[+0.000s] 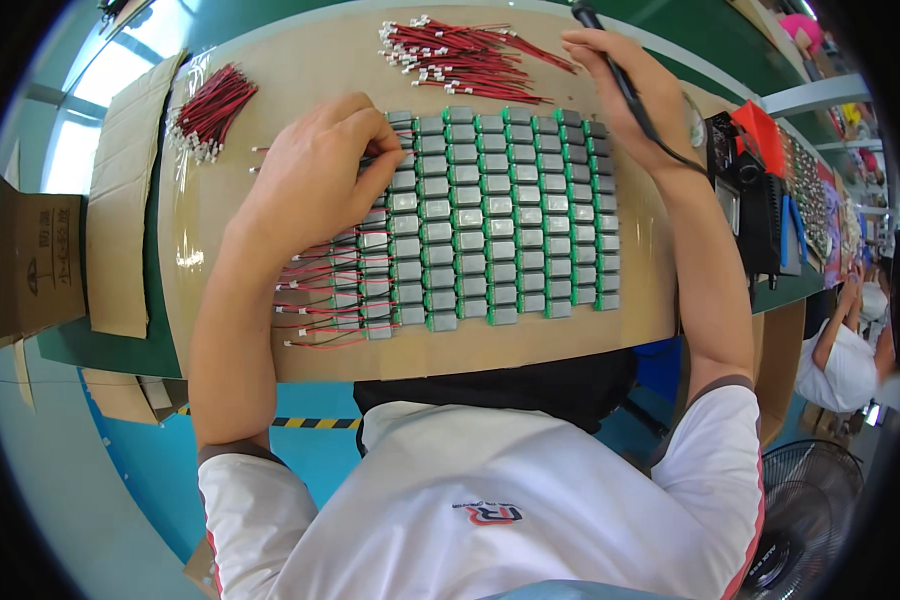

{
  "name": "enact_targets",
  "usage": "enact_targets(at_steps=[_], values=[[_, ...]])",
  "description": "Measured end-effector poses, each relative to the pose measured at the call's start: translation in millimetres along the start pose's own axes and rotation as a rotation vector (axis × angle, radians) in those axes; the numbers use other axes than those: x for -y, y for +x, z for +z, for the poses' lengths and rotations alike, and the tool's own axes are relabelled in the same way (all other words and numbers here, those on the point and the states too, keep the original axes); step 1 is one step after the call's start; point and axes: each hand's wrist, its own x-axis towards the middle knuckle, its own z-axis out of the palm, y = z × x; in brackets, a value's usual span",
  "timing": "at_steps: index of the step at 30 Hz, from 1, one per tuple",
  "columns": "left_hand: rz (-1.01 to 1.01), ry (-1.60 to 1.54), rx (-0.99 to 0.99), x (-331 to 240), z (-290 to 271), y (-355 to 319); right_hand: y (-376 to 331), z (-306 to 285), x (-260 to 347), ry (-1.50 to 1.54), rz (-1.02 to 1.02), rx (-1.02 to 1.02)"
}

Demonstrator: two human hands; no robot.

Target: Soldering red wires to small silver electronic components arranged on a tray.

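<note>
Nearest the camera, a white shirt (530, 470) is seen. On cardboard (635, 325), rows of blocks (500, 228) are laid, with wires (320, 283) spread along their left edge. A black tool (625, 88) is gripped by the right hand (650, 105); the left hand's (315, 180) fingertips are drawn together over the upper-left blocks, but whether a wire is pinched cannot be told.

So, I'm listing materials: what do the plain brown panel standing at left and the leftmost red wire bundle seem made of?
Brown panel: probably cardboard, matte, from its dull tan face. Wire bundle: likely plastic insulation, by its even red colour; sheen unclear, cores hidden.
</note>
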Motion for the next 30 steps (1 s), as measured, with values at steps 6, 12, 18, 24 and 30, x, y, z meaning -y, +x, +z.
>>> enact_targets(at_steps=[6,12,18,24,30], values=[[-0.004,-0.002,-0.007,-0.8,-2.7,-2.0,24.1,9.6,-25.2,-0.210,-0.191,0.086],[0.046,0.011,-0.019,5.0,3.1,-1.9,15.6,28.1,-39.0,-0.212,-0.240,0.038],[0.014,-0.005,-0.010,-1.5,-3.8,-5.0,16.8,12.6,-16.1,-0.226,-0.203,0.001],[0.012,-0.005,-0.008,1.1,-1.9,-3.1,12.9,7.7,-8.2,-0.178,-0.160,-0.119],[0.023,-0.096,-0.004,5.1,-10.2,-6.6,0.0,2.3,20.2,0.043,-0.151,-0.070]])
